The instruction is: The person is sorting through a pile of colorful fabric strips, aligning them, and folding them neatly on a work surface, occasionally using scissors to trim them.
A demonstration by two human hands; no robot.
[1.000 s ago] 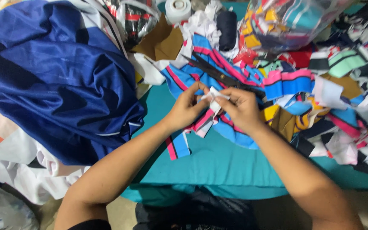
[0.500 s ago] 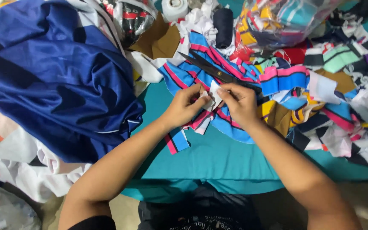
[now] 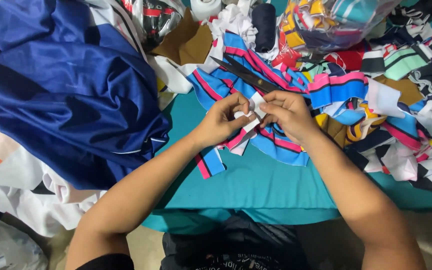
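Over the teal tabletop [image 3: 276, 180], the left hand [image 3: 221, 122] and right hand [image 3: 288, 114] meet, fingers of both pinching a small white fabric piece [image 3: 252, 111] between them, above striped blue-pink cloth strips [image 3: 276, 145]. Just beyond lie black scissors [image 3: 243, 75]; a blue garment [image 3: 61, 85] is heaped at left.

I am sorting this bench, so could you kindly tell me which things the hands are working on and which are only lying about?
In hand:
- small white fabric strip, pinched between left hand and right hand
- blue, pink and white striped knit band under them

Lying about:
- black-handled scissors
- large navy satin garment
- clear plastic bag of colourful trims
- brown card piece
- dark thread spool
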